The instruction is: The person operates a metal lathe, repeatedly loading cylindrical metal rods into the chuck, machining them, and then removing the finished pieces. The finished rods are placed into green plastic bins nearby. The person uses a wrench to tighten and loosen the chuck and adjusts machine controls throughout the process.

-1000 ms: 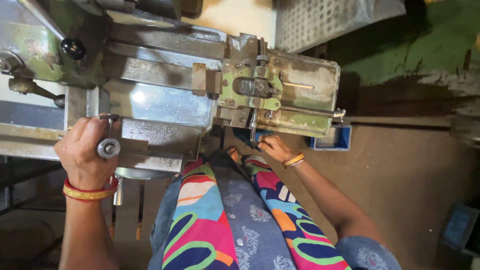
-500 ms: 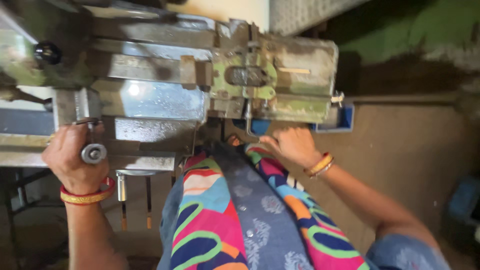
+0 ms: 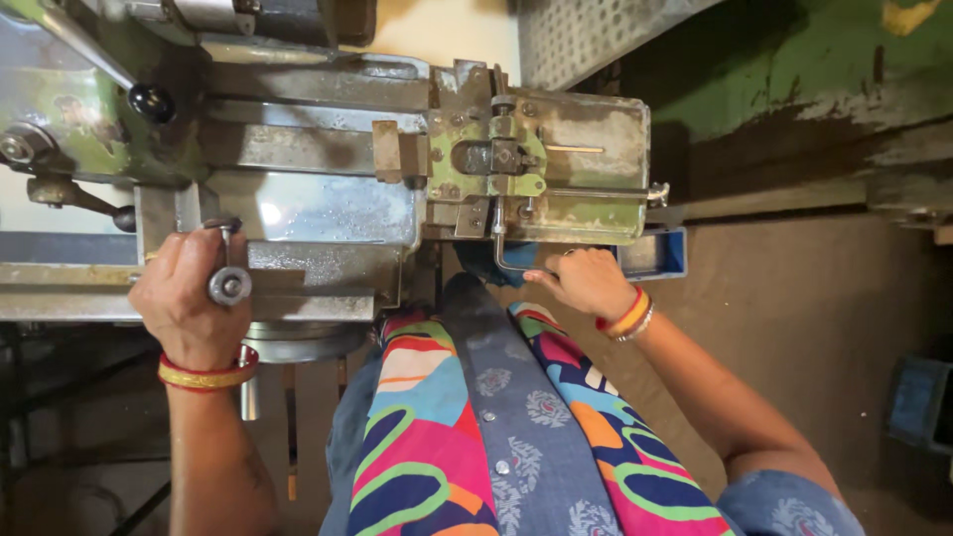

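I stand at a worn green and grey metal machine [image 3: 328, 208]. My left hand [image 3: 184, 303], with red and gold bangles at the wrist, is closed around a steel handle with a round knob [image 3: 228, 283] at the machine's front left. My right hand [image 3: 586, 283], also bangled, grips a bent metal rod [image 3: 508, 260] that hangs below the green fixture block [image 3: 496, 159] on the machine's right part. Behind that hand sits a blue tray [image 3: 660, 253], partly hidden under the machine.
A black ball-ended lever [image 3: 149, 99] sticks out at the upper left. A perforated metal sheet [image 3: 586, 35] and a green-painted bench [image 3: 814, 69] lie at the upper right. A blue crate [image 3: 918, 402] stands on the brown floor at right. My colourful scarf hangs below.
The view has swayed left and back. My right hand dropped away from the machine, then returned up to the bent rod. My left hand stays on the handle.
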Demonstrator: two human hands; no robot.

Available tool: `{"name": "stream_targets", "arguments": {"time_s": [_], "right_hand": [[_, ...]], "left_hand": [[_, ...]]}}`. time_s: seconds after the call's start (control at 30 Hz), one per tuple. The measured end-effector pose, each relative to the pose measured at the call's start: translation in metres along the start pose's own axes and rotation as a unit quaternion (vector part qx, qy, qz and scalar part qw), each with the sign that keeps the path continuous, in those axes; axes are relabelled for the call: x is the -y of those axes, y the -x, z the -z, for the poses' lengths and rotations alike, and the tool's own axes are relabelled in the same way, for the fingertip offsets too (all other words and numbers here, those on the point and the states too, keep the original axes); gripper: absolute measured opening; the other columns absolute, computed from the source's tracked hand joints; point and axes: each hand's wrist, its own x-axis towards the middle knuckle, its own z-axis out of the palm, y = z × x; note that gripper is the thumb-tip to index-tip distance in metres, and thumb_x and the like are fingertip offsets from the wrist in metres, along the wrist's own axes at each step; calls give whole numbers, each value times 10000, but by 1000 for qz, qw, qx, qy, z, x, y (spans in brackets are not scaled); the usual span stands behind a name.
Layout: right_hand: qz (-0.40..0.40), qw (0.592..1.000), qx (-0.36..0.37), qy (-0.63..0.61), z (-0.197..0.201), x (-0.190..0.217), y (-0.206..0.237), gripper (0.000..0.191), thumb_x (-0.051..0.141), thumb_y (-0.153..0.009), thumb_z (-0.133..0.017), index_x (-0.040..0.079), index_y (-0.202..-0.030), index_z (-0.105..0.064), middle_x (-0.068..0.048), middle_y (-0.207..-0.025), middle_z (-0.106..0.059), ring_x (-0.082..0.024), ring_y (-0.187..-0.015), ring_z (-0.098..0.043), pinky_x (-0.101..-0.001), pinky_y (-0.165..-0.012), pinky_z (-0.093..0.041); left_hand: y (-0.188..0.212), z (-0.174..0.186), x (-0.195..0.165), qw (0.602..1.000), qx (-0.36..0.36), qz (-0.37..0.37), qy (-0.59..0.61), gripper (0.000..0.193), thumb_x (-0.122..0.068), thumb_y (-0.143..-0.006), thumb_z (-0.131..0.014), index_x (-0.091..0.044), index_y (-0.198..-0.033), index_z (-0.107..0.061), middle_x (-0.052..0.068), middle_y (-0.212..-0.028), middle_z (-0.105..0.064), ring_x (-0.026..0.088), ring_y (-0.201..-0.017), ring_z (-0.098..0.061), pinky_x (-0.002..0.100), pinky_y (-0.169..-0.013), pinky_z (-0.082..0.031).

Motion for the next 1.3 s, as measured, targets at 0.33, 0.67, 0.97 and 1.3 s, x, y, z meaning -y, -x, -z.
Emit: {"name": "stream_targets", "arguments": {"time_s": [0.33, 0.67, 0.97, 1.3], "right_hand": [[-5, 979, -188, -79, 5, 18, 10, 397, 468, -986, -583, 90, -969, -702, -186, -927, -706, -408, -832, -672, -506, -713, -536], [-30, 932, -348, -94, 10, -67, -66, 242, 116, -873, -700, 62, -1107, -731, -195, -971, -696, -382, -855, -678, -458, -753, -554], [-12, 992, -111, 59, -31, -139, -170, 163, 116, -827, -660, 77, -978, -707, -215, -987, -699, -413, -922, -690, -514, -829, -553], [-48, 952, -254, -165, -19, -179, -211, 255, 198, -891, -678, 59, -1085, -589, -183, -971, -664, -380, -878, -655, -460, -766, -529]], "left_hand": [[-11, 17, -5, 1000, 16, -16, -9, 126, -163, -1025, -729, -83, -1099, -667, 125, -914, -616, 362, -786, -608, 458, -664, -455], [-13, 19, 6, 999, 49, -13, -14, 116, -151, -1001, -714, -91, -1095, -682, 120, -900, -623, 355, -754, -607, 459, -645, -457], [-23, 11, 1, 999, 31, 28, -34, 155, -155, -956, -749, -62, -1062, -684, 118, -881, -638, 348, -749, -612, 449, -656, -460], [-18, -1, 3, 996, 32, 60, -56, 144, -127, -978, -772, -48, -1064, -688, 122, -919, -662, 327, -771, -623, 407, -646, -464]]}}
